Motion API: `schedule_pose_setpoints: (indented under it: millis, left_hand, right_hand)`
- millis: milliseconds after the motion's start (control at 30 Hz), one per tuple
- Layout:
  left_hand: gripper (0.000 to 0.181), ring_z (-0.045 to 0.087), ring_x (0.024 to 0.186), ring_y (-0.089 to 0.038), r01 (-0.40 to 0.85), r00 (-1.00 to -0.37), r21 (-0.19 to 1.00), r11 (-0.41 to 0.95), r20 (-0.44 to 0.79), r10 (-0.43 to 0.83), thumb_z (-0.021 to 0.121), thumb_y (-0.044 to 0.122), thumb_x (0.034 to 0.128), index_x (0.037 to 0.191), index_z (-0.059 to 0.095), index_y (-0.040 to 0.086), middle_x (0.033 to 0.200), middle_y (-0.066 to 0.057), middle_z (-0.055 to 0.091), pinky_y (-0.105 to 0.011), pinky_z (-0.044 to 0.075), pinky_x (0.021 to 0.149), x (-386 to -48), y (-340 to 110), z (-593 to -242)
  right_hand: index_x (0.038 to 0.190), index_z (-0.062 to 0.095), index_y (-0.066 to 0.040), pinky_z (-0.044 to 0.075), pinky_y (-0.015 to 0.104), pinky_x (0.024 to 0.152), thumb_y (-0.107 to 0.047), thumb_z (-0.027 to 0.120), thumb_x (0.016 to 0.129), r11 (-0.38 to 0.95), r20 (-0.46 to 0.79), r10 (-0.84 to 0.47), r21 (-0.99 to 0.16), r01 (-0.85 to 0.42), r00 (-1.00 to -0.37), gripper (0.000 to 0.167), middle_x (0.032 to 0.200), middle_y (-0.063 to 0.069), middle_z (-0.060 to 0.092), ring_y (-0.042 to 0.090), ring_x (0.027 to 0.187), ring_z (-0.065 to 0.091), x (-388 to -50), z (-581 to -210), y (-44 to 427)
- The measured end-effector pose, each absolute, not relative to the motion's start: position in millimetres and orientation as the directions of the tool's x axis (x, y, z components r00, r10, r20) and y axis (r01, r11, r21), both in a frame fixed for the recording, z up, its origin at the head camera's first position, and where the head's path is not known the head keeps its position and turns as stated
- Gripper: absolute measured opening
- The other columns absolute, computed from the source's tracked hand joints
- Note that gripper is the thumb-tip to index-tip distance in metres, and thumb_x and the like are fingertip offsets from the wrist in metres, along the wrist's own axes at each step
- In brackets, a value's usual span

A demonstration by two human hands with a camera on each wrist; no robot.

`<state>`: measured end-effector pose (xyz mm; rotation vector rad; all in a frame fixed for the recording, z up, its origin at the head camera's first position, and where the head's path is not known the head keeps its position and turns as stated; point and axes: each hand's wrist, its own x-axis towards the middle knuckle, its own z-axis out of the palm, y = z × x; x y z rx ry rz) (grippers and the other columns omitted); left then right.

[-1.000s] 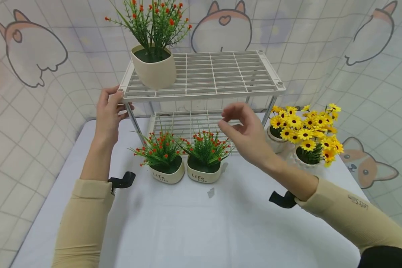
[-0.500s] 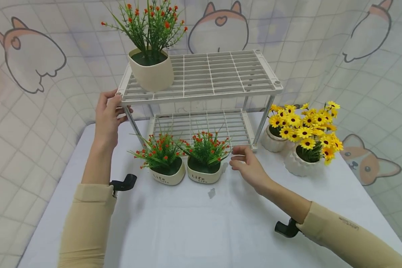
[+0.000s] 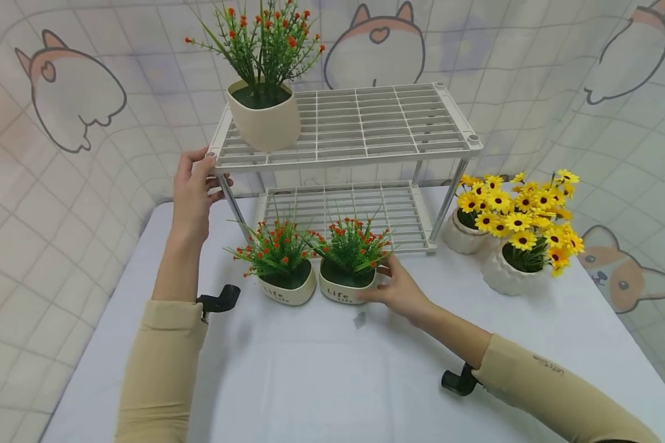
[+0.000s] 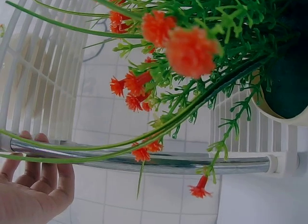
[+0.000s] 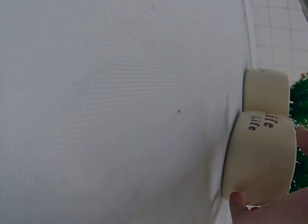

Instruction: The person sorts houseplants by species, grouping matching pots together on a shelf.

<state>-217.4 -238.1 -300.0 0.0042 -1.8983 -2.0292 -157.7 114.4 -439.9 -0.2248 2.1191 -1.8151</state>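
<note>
The left hand [image 3: 193,200] grips the front left corner of a white two-tier wire rack [image 3: 388,154], its fingers around the metal post [image 4: 144,159] in the left wrist view. The right hand [image 3: 401,292] has its thumb and fingers around the right side of a cream "Life" pot [image 3: 335,291] with small red flowers; the thumb lies on the pot's front [image 5: 262,161] in the right wrist view. A matching pot [image 3: 290,294] stands close to its left. Both pots stand on the table before the lower shelf [image 3: 399,212].
A taller cream pot [image 3: 266,126] with red flowers stands at the left of the upper shelf. Two white pots [image 3: 465,237] [image 3: 510,277] of yellow flowers stand right of the rack. A small grey patch [image 3: 360,319] lies on the white tablecloth [image 3: 332,381].
The right hand has come down from in front of the rack and moved left onto the right-hand "Life" pot. The left hand keeps its hold on the rack corner.
</note>
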Motion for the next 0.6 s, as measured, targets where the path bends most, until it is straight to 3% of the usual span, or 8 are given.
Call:
schedule_pose_setpoints:
  millis: [333, 600]
  left_hand:
    - [0.03, 0.063, 0.084, -0.018, 0.273, -0.925, 0.962, -0.014, 0.258, -0.278, 0.054, 0.031, 0.1055, 0.132, 0.057, 0.016, 0.105, -0.005, 0.065, -0.033, 0.047, 0.077, -221, -232, -300]
    - [0.031, 0.062, 0.085, -0.018, 0.251, -0.925, 0.968, -0.015, 0.235, -0.3, 0.053, 0.032, 0.1057, 0.132, 0.056, 0.017, 0.105, -0.005, 0.064, -0.033, 0.047, 0.079, -218, -235, -306]
  right_hand:
    - [0.154, 0.034, -0.003, 0.037, 0.052, 0.112, -0.002, 0.086, 0.081, 0.207, -0.111, -0.316, -0.977, 0.046, -0.942, 0.09, 0.15, 0.023, 0.044, 0.038, 0.14, 0.042, -165, -448, 108]
    - [0.152, 0.037, -0.005, 0.05, 0.043, 0.098, 0.004, 0.085, 0.08, 0.178, -0.096, -0.354, -0.983, 0.034, -0.93, 0.087, 0.145, 0.022, 0.049, 0.037, 0.123, 0.059, -166, -455, 107]
